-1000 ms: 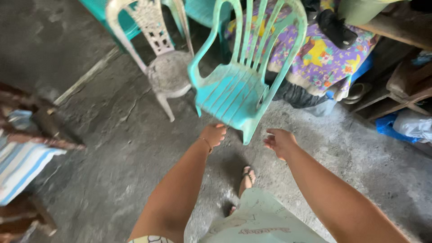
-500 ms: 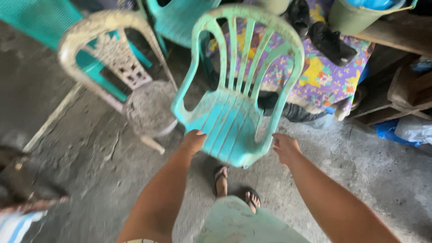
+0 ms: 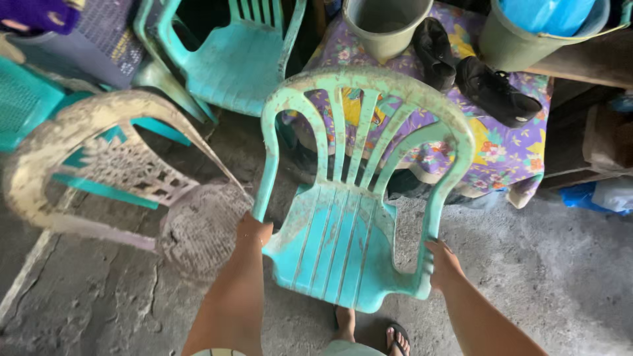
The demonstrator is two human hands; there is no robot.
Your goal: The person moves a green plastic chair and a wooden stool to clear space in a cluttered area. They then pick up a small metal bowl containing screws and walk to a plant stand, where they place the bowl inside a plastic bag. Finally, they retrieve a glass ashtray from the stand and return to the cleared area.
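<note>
**Both hands on the turquoise chair, grip stage**

We find the turquoise plastic chair (image 3: pixel 343 244) standing on the concrete floor (image 3: pixel 560 264) directly in front of the person, its slatted back towards the cloth-covered counter (image 3: pixel 508 148) and its seat front towards the person's feet. The seat and frame are streaked with dried grey dirt.

The left hand (image 3: pixel 254 232) is at the left side of the chair, where the armrest post meets the seat edge. It appears closed about that post, though the fingers are hidden behind the plastic and we cannot tell how fully they wrap it. The right hand (image 3: pixel 443 264) lies against the right post near the seat corner, fingers curled onto it; the grip looks light rather than firm.

Nearby items noted: a dirt-caked white chair (image 3: pixel 119 178) just beside the left hand, its round seat almost touching the turquoise chair; a second turquoise chair (image 3: pixel 231 59) behind; two green buckets (image 3: pixel 382 26) and a pair of black shoes (image 3: pixel 475 72) on the patterned cloth.

Our judgement: the work stands at taking hold of the chair by both sides, with no lift evident yet. Any move from here calls for both hands to be closed securely before weight is taken, an even raise so the chair does not tilt, and clearance from the white chair on the left and the overhanging cloth behind.
</note>
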